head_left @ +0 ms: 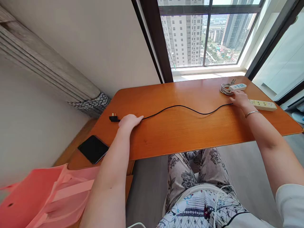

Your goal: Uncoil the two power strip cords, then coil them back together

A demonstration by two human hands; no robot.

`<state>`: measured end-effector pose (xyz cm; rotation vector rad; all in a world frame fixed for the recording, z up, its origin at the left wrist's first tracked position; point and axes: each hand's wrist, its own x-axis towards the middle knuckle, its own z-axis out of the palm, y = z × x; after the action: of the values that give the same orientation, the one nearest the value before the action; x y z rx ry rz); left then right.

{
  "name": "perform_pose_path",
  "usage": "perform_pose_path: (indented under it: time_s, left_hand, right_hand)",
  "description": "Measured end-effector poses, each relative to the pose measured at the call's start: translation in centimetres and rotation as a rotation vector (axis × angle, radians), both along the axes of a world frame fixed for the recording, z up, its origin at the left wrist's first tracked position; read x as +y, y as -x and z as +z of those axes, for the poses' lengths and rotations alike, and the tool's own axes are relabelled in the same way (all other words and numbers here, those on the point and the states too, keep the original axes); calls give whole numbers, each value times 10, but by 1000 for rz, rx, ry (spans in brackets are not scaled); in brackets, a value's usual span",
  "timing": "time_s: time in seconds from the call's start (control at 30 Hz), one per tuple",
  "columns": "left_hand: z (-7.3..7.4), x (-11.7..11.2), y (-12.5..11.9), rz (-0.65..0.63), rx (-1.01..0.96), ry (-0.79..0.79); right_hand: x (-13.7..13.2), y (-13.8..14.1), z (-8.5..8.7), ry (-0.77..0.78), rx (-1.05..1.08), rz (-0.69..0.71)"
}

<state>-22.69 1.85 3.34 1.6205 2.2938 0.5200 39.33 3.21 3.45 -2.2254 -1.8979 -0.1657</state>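
A black power cord (180, 105) runs in a gentle wave across the brown table (175, 139). At its left end lies a black plug (114, 118) with its prongs up. My left hand (129, 122) is closed on the cord just right of the plug, thumb pointing right. My right hand (240, 100) pinches the cord near its other end, beside a cream power strip (263, 105). Just beyond the right fingertips rests a white power strip (238, 87) with its coiled grey cord (226, 88). The right palm hides where the black cord meets the cream strip.
A black tablet (93, 149) lies at the table's left corner. Pink bins (40, 196) stand below it at lower left. Behind the table are a window (206, 41) and a wall; a tied curtain (59, 76) hangs at left. My legs are under the front edge.
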Motion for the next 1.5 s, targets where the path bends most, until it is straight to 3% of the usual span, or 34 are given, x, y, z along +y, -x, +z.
perform_pose_path:
  time_s: [0.07,0.13,0.23,0.43,0.57,0.73,0.87,0.97,1.13,1.23,1.37,1.5]
  left_hand:
    - [4,-2,-8,32,191,-11]
    - [7,-6,-20,14,245,-93]
    - [10,-11,-45,-83,126,-244]
    - [3,-21,-97,-233,-167,-383]
    - [-2,-24,-132,-336,-405,-431]
    - [-1,-12,-186,-410,-767,-483]
    - [-5,-5,-219,-429,-896,-461]
    - [-15,-7,-227,-432,-953,-422]
    - [-28,-9,-222,-398,-1068,-384]
    - [-28,-8,-221,-324,-1232,-341]
    - [-23,-10,-220,-260,-1389,-294]
    - [-20,-11,-216,-259,-1441,-283]
  right_hand:
    - [9,12,-2,17,39,-21]
    - [18,21,-3,71,70,-67]
    - [29,32,-3,142,54,-157]
    - [34,50,-3,189,21,-242]
    - [28,70,-5,-6,132,-121]
    - [30,111,-4,-332,593,-1]
    - [19,157,-2,-508,979,192]
    - [-3,190,-2,-520,1065,360]
    - [-35,225,-4,-350,1227,534]
    - [-42,230,-6,-260,1243,623]
    - [-44,227,-7,-206,1099,703]
    - [-44,223,-5,-279,1002,647]
